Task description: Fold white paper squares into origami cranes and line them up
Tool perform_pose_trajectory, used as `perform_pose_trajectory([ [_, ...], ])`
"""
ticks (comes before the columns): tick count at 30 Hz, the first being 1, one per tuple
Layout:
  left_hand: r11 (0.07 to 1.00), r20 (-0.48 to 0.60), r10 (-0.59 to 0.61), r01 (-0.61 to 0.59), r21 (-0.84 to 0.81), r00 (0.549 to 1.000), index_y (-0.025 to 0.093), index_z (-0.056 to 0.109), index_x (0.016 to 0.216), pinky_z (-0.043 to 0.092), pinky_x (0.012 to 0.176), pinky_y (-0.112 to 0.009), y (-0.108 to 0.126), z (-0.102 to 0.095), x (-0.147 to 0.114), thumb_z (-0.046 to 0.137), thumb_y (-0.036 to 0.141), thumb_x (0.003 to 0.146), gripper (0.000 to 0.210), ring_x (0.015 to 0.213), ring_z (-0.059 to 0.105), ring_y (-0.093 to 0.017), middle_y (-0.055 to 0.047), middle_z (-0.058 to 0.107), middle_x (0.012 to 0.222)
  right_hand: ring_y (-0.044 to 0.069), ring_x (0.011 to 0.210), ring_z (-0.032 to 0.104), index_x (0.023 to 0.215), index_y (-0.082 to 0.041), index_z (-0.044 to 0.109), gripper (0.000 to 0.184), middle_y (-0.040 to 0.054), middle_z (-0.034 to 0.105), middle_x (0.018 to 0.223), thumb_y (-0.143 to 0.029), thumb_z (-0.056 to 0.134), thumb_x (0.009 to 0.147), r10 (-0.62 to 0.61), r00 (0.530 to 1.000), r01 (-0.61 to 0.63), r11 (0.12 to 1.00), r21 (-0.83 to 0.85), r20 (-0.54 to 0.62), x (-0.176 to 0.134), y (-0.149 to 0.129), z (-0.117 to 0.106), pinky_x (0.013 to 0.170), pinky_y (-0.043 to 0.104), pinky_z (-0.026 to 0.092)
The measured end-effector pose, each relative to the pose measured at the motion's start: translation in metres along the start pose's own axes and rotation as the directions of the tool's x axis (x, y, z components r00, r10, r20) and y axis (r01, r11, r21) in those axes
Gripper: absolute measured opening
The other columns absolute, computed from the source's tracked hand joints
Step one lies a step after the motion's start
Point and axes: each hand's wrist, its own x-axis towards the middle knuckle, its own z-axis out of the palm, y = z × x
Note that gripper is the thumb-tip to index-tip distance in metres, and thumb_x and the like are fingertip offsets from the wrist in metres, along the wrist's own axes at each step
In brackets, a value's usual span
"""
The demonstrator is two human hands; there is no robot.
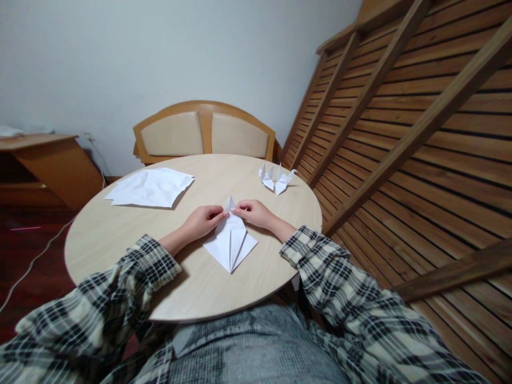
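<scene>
A partly folded sheet of white origami paper (230,240) lies on the round table in front of me, its narrow tip pointing away. My left hand (206,220) pinches the left edge near that tip between thumb and fingers. On the opposite side, my right hand (254,212) pinches the right edge at about the same height. The fingertips of both hands almost meet over the paper. Creases and a central slit run down to the paper's near corner. Two finished paper cranes, a left one (267,177) and a right one (283,180), stand beyond my right hand.
Several loose white sheets (150,188) lie on the left of the round wooden table (104,242). Behind it stands a bench back with cream panels (172,136). Slatted wooden panelling (400,122) leans close on the right. A wooden desk (60,160) and a cable (40,258) are at left.
</scene>
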Motion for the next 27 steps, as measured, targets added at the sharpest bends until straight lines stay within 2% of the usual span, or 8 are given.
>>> perform_pose_trajectory([
  [9, 1.000, -0.058, 0.017, -0.017, -0.004, 0.998, 0.020, 0.053, 0.071, 0.036, 0.059, -0.030, 0.003, -0.002, 0.000, 0.045, 0.039, 0.093, 0.031, 0.062, 0.049, -0.015, -0.001, 0.054, 0.064, 0.012, 0.064, 0.043, 0.069, -0.014, 0.061, 0.041, -0.0007, 0.051, 0.067, -0.053, 0.062, 0.083, -0.008, 0.999, 0.007, 1.000, 0.006, 0.043, 0.000, -0.004, 0.001, 0.061, 0.027, 0.034],
  [20, 0.998, 0.016, 0.039, -0.038, -0.045, 0.999, 0.019, 0.054, 0.069, 0.034, 0.056, -0.030, 0.010, 0.001, -0.002, 0.046, 0.040, 0.092, 0.032, 0.059, 0.045, -0.014, 0.000, 0.051, 0.062, 0.014, 0.069, 0.049, 0.076, -0.015, 0.063, 0.034, 0.0013, 0.058, 0.072, -0.048, 0.063, 0.082, -0.011, 1.000, 0.012, 0.999, 0.039, -0.014, 0.000, -0.008, 0.000, 0.067, 0.028, 0.038],
  [27, 0.998, 0.016, 0.033, -0.032, -0.058, 0.999, 0.019, 0.055, 0.072, 0.034, 0.057, -0.029, 0.011, 0.000, -0.002, 0.045, 0.042, 0.092, 0.032, 0.060, 0.046, -0.014, 0.000, 0.053, 0.064, 0.013, 0.066, 0.045, 0.070, -0.015, 0.059, 0.039, -0.0004, 0.052, 0.068, -0.053, 0.063, 0.081, 0.006, 1.000, -0.007, 0.999, 0.049, 0.012, 0.002, -0.010, 0.001, 0.064, 0.028, 0.037],
])
